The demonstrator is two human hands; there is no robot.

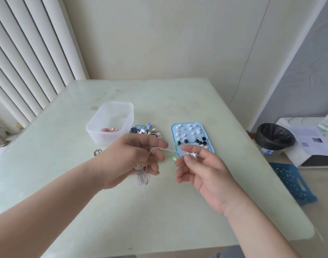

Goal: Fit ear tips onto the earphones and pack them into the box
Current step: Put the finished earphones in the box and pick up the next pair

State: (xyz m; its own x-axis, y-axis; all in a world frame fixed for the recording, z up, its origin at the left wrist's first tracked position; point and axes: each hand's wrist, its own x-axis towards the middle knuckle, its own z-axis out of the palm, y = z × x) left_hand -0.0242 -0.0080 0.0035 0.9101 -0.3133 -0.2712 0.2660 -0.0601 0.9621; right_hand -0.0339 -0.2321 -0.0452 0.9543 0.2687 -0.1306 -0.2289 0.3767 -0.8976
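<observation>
Right hand pinches white earbud; left hand holds thin coiled cord.

Domestic room, seemingly a home. A glass-topped table stands in a corner of cream walls beside white vertical slats; a black-lined waste bin and blue plastic stool stand at right.

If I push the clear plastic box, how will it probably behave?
The clear plastic box looks thin-walled and holds only one coiled red-and-white earphone, so it is probably light and would likely slide on the glossy table. Its wide base makes tipping unlikely.
</observation>
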